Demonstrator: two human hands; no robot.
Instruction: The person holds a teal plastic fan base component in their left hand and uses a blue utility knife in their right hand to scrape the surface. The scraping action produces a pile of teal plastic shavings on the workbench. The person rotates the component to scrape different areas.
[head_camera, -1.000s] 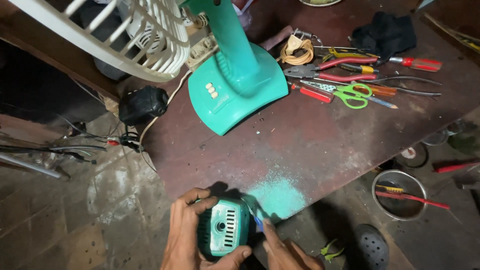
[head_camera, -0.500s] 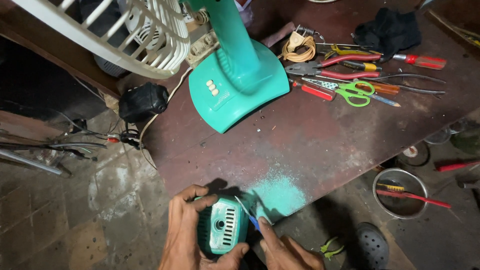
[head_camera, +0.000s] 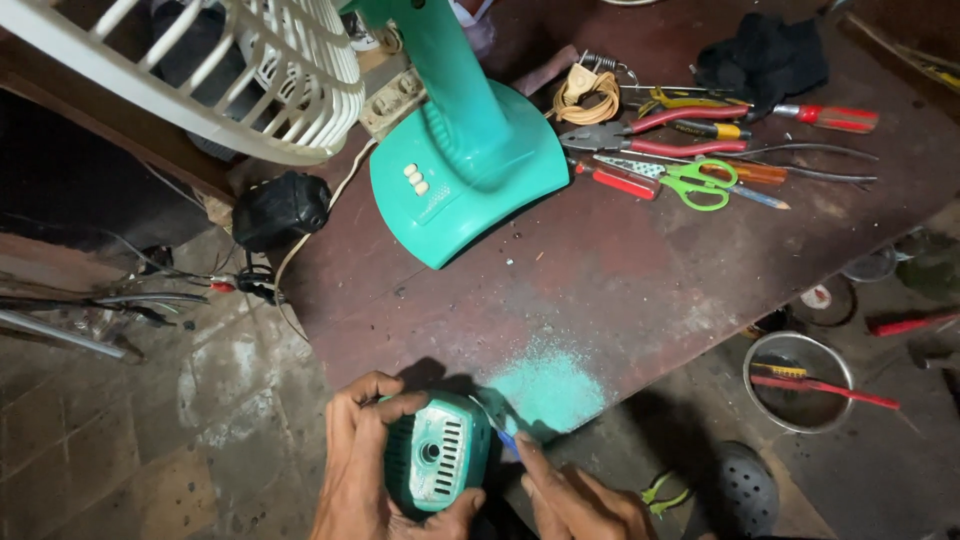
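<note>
My left hand (head_camera: 360, 465) wraps around a teal vented fan motor cover (head_camera: 437, 462) at the near edge of the brown table (head_camera: 620, 280). My right hand (head_camera: 575, 495) holds a small blue-handled blade (head_camera: 503, 432) against the cover's right side. A patch of teal shavings (head_camera: 548, 388) lies on the table just beyond the cover. The teal fan stand (head_camera: 465, 160) with its white grille (head_camera: 230, 70) rises at the table's far left.
Pliers (head_camera: 640, 130), green scissors (head_camera: 700, 183), red screwdrivers (head_camera: 825, 117) and a coil of wire (head_camera: 585, 92) lie at the far right. A black box (head_camera: 282, 208) sits off the left edge. A metal bowl (head_camera: 800, 380) with tools stands on the floor.
The view has shifted slightly. Both hands stay on the cover, which has hardly moved.
</note>
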